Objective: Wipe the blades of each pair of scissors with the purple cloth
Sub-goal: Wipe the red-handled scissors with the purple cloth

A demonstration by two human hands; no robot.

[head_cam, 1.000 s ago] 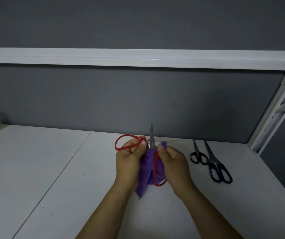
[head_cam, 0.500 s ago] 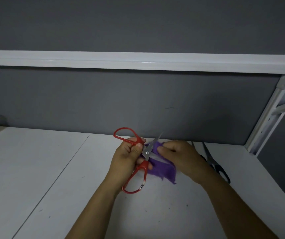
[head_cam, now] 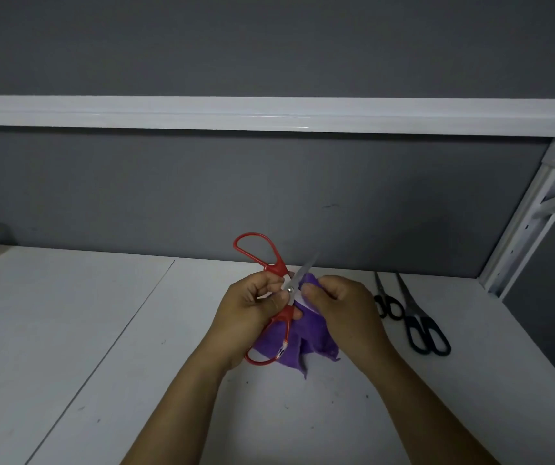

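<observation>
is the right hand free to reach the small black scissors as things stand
Likely not yet: the right hand pinches the purple cloth on the red scissors. The way to the small black scissors looks clear.

The purple cloth (head_cam: 309, 344) hides most of one red scissors (head_cam: 278, 267) blade; the other is blurred.

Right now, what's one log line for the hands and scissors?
step: wiping red-handled metal scissors | left hand: holds handles | right hand: pinches purple cloth on blade | idle: small black-handled scissors, large black-handled scissors
</observation>
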